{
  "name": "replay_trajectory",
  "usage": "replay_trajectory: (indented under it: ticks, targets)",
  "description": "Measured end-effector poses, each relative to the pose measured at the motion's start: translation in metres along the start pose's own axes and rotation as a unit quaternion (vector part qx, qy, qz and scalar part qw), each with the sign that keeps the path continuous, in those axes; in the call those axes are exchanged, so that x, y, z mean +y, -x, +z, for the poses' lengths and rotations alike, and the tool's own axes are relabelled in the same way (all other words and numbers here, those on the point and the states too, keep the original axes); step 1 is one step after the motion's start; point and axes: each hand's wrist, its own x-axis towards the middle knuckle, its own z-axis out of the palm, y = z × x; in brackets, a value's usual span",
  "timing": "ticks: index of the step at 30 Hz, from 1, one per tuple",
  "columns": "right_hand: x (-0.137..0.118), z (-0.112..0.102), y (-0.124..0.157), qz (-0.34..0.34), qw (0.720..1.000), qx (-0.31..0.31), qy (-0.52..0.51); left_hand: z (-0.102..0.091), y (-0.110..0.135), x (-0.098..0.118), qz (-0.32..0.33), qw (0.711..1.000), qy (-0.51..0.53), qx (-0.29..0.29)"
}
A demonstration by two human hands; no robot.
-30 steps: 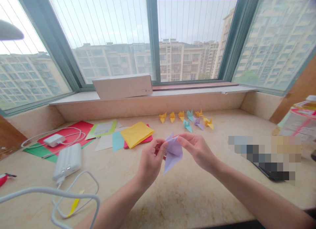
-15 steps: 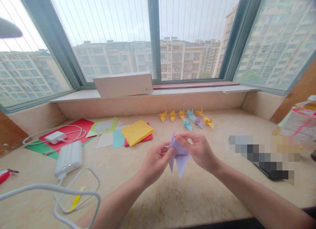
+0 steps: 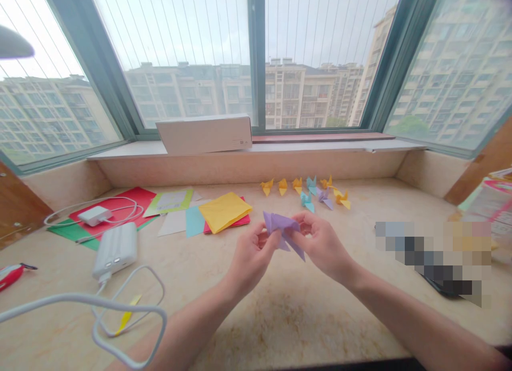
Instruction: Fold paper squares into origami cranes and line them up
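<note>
Both my hands hold a folded lilac paper figure (image 3: 283,228) above the stone ledge (image 3: 288,317). My left hand (image 3: 250,259) pinches its left side and my right hand (image 3: 320,244) pinches its right side, fingers closed on the paper. One pointed tip sticks out to the upper left, another slants down to the right. Beyond my hands, a row of several small folded paper cranes (image 3: 307,191) in yellow, blue and purple stands near the wall.
A stack of coloured paper sheets (image 3: 224,212) lies to the left, with red and green sheets (image 3: 120,214) further left. A white power bank (image 3: 116,249) with looping cables (image 3: 120,312), a white charger (image 3: 94,215), a long white box (image 3: 205,134) on the sill, and a dark phone (image 3: 440,285) at right.
The lilac paper has been turned in my hands: its long points, hanging downward before, now lie more sideways. Both hands have risen slightly and kept their grip.
</note>
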Motion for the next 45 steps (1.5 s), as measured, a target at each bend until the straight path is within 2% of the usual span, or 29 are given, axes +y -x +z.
replay_trajectory:
  ticks: [4, 11, 18, 25, 28, 33, 38, 41, 45]
  targets:
    - [0.0, 0.0, 0.001, -0.019, 1.0, 0.013, 0.019, -0.003, -0.001, 0.0, -0.026, 1.0, -0.001, 0.004]
    - [-0.005, -0.001, 0.003, -0.034, 0.995, 0.052, 0.083, -0.001, -0.001, -0.003, -0.035, 0.999, -0.006, 0.013]
    - [-0.006, 0.0, 0.008, -0.098, 0.987, 0.03, 0.121, -0.002, -0.001, -0.001, -0.031, 0.997, -0.063, 0.041]
    - [-0.003, 0.001, 0.01, -0.129, 0.981, 0.06, 0.134, 0.001, 0.0, -0.006, -0.028, 0.998, 0.011, 0.055]
    - [0.0, 0.002, 0.011, -0.206, 0.959, 0.086, 0.175, 0.002, 0.002, -0.005, -0.028, 0.998, 0.029, 0.055]
    - [0.002, -0.001, 0.012, -0.358, 0.893, 0.088, 0.258, 0.001, 0.002, -0.003, -0.052, 0.995, 0.07, 0.043]
    - [0.002, -0.007, 0.012, -0.396, 0.864, 0.082, 0.3, 0.0, 0.003, -0.001, -0.043, 0.996, 0.072, -0.008]
    - [0.002, -0.011, 0.011, -0.397, 0.865, 0.057, 0.302, 0.001, 0.004, -0.001, -0.042, 0.995, 0.091, -0.011]
    - [0.003, -0.008, 0.009, -0.387, 0.891, 0.04, 0.235, 0.002, 0.003, -0.006, -0.046, 0.989, 0.141, 0.004]
